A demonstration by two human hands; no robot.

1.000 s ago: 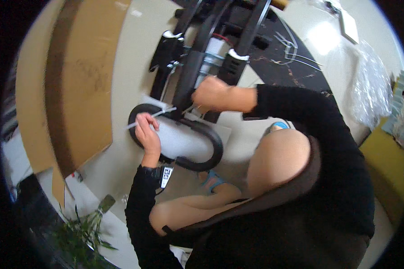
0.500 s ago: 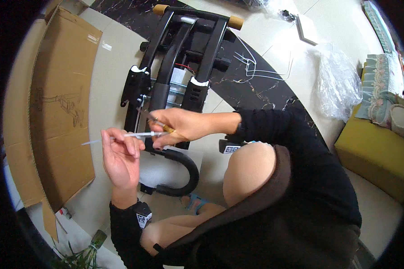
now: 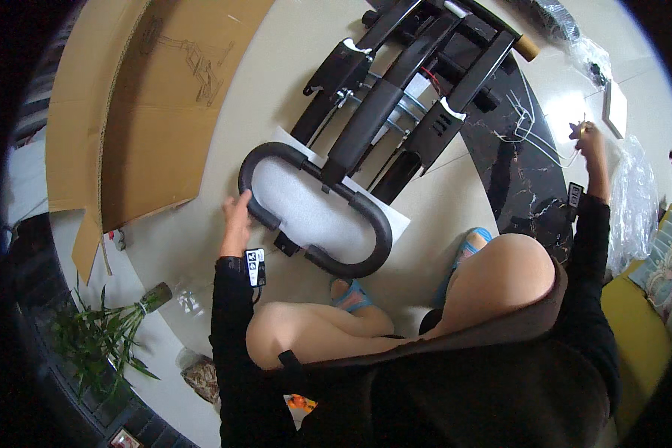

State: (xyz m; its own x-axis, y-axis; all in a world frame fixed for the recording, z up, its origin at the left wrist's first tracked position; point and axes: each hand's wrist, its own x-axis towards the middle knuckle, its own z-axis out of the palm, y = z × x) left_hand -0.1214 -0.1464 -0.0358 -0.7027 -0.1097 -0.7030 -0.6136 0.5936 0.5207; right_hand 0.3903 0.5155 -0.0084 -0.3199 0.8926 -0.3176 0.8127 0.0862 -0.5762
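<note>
A black metal frame of exercise-equipment type [image 3: 366, 123] lies on the floor before me, with a padded loop handlebar [image 3: 381, 231] at its near end. At that handlebar's left side, my left hand [image 3: 236, 225] has its fingers closed against the padding; some fingertips are hidden. My right hand [image 3: 593, 153] is stretched far to the right, closed on what look like small scissors [image 3: 577, 131] with a yellow handle and dark blades. Beside it, thin white strips [image 3: 526, 119] lie on the dark marble floor band. A white foam sheet [image 3: 295, 201] shows under the handlebar.
An opened cardboard box [image 3: 157, 127] stands at the left, and a leafy plant bundle [image 3: 101, 336] lies nearer. Clear plastic wrap [image 3: 635, 201] and a white flat piece [image 3: 614, 110] are at the right, by a yellow-green seat [image 3: 642, 321]. My slippered feet are close to the handlebar.
My hands have parted: the left has let go of a thin white strip and moved to the handlebar, while the right has swung far right with the scissors. The view has shifted.
</note>
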